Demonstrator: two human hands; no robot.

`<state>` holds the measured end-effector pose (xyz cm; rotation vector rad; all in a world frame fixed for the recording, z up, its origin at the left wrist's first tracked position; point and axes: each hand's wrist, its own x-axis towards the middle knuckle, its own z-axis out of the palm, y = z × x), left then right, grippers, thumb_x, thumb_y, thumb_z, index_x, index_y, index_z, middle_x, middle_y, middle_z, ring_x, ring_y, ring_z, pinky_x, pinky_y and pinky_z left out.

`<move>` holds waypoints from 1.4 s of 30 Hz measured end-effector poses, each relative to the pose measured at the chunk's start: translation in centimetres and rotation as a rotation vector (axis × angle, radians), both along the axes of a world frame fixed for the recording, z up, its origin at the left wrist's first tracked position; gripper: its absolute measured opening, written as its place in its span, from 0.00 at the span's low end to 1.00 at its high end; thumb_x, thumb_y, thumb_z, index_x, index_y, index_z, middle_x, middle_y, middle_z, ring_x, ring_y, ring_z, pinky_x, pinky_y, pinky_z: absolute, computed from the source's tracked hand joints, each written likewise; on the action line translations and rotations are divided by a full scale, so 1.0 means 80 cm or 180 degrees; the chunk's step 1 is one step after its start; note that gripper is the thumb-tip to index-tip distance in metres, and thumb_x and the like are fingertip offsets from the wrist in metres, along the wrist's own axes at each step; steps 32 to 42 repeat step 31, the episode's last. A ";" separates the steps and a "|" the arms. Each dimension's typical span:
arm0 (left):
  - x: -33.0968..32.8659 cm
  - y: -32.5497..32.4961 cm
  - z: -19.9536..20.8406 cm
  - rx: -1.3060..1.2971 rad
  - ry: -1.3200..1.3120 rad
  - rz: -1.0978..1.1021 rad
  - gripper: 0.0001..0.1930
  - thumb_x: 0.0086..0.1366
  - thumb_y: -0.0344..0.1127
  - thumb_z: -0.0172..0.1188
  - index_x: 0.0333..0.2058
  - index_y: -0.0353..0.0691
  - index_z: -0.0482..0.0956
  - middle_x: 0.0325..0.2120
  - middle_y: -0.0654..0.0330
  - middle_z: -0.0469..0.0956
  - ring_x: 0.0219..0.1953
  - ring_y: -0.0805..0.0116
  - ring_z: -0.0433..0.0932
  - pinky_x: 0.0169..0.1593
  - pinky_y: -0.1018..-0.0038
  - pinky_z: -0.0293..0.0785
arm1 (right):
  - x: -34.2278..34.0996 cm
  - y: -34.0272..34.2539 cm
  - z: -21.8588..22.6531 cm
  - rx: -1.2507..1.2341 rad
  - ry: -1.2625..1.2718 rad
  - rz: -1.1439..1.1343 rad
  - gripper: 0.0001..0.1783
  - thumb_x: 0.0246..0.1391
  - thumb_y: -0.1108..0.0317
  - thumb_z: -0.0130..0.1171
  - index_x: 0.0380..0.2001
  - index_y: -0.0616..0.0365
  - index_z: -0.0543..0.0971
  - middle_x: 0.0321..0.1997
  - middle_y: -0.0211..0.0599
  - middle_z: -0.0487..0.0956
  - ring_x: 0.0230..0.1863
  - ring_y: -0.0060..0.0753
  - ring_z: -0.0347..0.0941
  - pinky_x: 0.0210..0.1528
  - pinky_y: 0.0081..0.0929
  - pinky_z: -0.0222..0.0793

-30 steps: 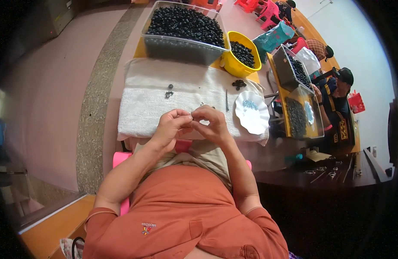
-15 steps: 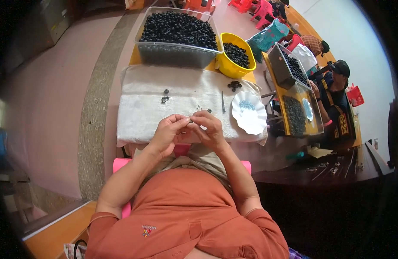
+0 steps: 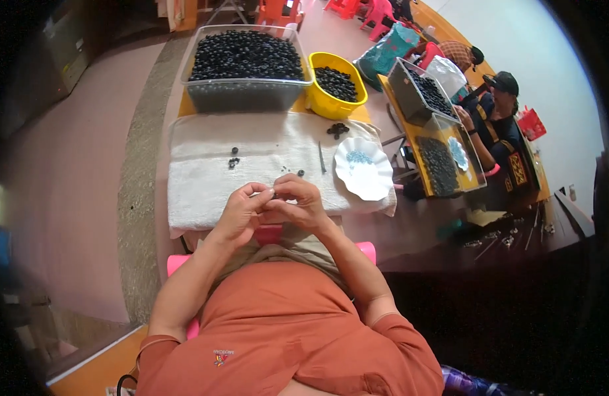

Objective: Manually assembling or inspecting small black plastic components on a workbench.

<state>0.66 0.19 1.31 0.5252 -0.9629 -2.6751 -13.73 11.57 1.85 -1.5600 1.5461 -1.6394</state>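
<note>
My left hand and my right hand meet at the near edge of a white cloth. Thumbs and fingers pinch together around a tiny dark piece, mostly hidden, too small to name. Just beyond the fingers lie a small black round part and some tiny bits. Farther left on the cloth rest a single black part and a little cluster of dark pieces. To the right are a thin dark pointed tool and a white scalloped plate holding small light-blue pieces.
Behind the cloth stand a clear bin and a yellow tub, both filled with black round parts. A small pile of black parts sits near the tub. At the right, a person in a cap works at another table with bins.
The view has shifted, so the table and bins appear farther left and slightly lower. Both hands stay pinched together at the cloth's near edge, with little change in their grip.
</note>
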 end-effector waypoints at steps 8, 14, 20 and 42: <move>0.000 0.001 0.009 -0.0161 -0.0135 -0.0155 0.06 0.66 0.36 0.61 0.38 0.44 0.75 0.33 0.66 0.78 0.34 0.75 0.78 0.39 0.73 0.77 | -0.005 0.006 -0.004 -0.0180 0.0103 0.0065 0.12 0.49 0.77 0.68 0.39 0.62 0.80 0.37 0.36 0.76 0.32 0.21 0.72 0.31 0.18 0.69; 0.000 0.004 0.001 -0.0146 -0.0124 -0.0017 0.05 0.67 0.35 0.60 0.38 0.42 0.76 0.32 0.65 0.78 0.33 0.74 0.78 0.40 0.73 0.79 | -0.015 0.020 0.010 0.0016 0.0362 -0.0139 0.10 0.49 0.78 0.67 0.36 0.62 0.80 0.36 0.37 0.78 0.33 0.24 0.75 0.33 0.20 0.72; -0.004 0.006 0.001 -0.0151 -0.0175 0.0158 0.05 0.66 0.34 0.61 0.39 0.41 0.78 0.32 0.64 0.79 0.33 0.74 0.78 0.42 0.72 0.80 | -0.112 0.080 0.032 0.0189 0.1151 -0.1178 0.08 0.49 0.82 0.63 0.33 0.63 0.81 0.32 0.38 0.80 0.32 0.28 0.78 0.34 0.21 0.74; -0.001 0.008 -0.005 -0.0194 -0.0244 0.0056 0.08 0.66 0.34 0.62 0.42 0.41 0.78 0.34 0.64 0.80 0.35 0.74 0.78 0.43 0.73 0.80 | -0.186 0.094 0.048 0.2335 0.2708 -0.1311 0.09 0.49 0.70 0.62 0.35 0.59 0.84 0.40 0.51 0.81 0.45 0.52 0.77 0.51 0.37 0.72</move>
